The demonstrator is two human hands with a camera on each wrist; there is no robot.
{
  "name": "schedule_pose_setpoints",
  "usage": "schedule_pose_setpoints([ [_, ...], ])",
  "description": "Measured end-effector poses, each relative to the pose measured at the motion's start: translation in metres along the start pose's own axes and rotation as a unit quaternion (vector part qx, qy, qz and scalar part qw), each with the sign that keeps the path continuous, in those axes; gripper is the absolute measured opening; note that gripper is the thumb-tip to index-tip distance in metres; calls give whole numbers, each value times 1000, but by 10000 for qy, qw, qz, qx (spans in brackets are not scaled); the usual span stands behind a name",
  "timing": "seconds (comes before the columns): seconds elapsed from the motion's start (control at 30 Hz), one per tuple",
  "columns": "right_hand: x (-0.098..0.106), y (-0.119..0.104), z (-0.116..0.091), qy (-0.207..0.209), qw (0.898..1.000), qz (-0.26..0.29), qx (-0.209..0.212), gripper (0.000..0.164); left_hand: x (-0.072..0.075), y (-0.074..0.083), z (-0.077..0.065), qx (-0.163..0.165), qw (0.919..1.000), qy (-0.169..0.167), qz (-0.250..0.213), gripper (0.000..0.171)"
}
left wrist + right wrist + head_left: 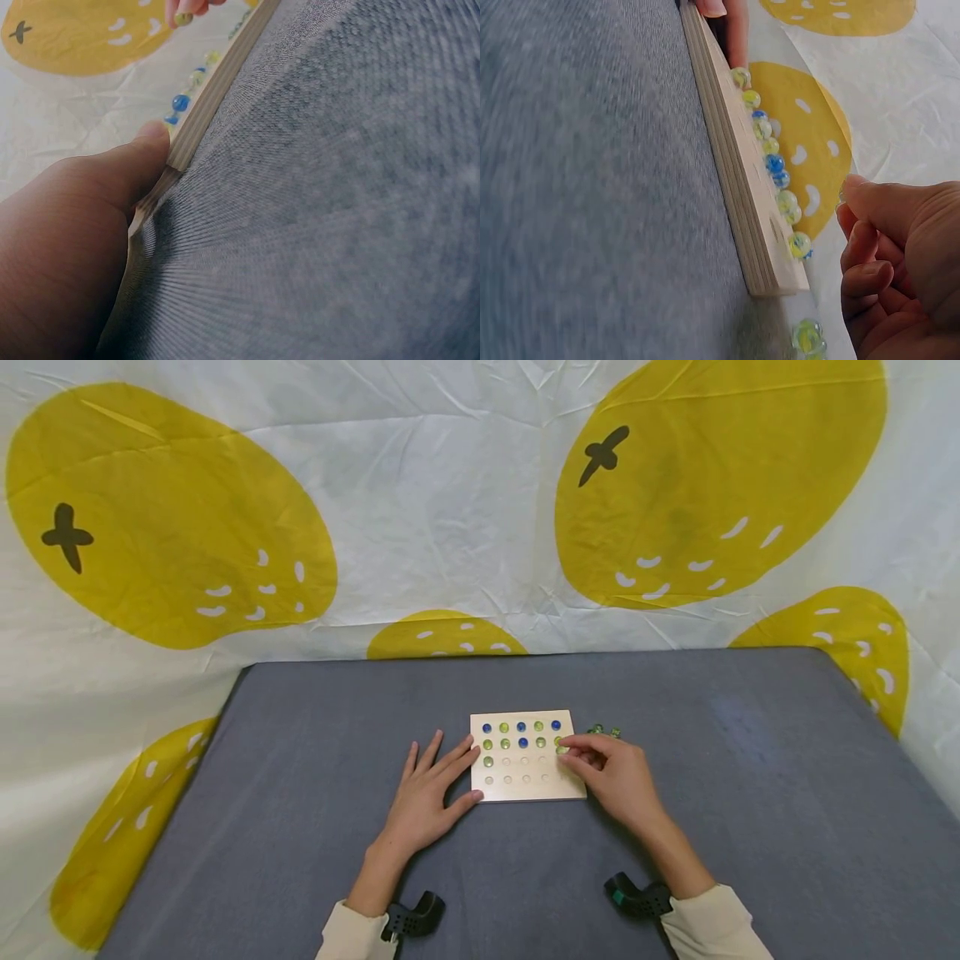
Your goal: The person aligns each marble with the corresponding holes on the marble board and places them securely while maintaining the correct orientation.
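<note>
A light wooden board (525,789) with rows of round hollows lies on the grey cloth. Blue and green glass marbles fill its two far rows, and one green marble (488,762) sits at the left of the third row. My left hand (423,797) lies flat at the board's left edge, fingers spread, with thumb and fingertips touching it. Over the board's right side, my right hand (618,777) pinches a greenish marble (183,18) between thumb and fingertips, above the surface. In the right wrist view, the fingers hide most of that marble.
Several loose green marbles (597,729) lie on the cloth just beyond the board's right edge, partly behind the right hand. The grey table (300,735) extends around the board. A white curtain (450,510) with yellow fruit shapes hangs behind it.
</note>
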State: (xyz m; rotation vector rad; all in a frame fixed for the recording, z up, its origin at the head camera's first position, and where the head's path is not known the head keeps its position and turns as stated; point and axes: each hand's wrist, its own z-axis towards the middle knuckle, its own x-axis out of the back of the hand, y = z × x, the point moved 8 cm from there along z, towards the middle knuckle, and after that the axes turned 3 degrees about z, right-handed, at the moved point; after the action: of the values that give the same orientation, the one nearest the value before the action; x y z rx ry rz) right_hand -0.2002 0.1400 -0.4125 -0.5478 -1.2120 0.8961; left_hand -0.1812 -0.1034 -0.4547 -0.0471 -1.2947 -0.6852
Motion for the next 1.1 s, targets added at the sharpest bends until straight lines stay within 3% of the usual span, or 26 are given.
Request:
schedule_pose_setpoints([
  [1.1,-47,-19,8,-181,9979,615,8,14,0,0,-1,31,10000,-21,23,61],
])
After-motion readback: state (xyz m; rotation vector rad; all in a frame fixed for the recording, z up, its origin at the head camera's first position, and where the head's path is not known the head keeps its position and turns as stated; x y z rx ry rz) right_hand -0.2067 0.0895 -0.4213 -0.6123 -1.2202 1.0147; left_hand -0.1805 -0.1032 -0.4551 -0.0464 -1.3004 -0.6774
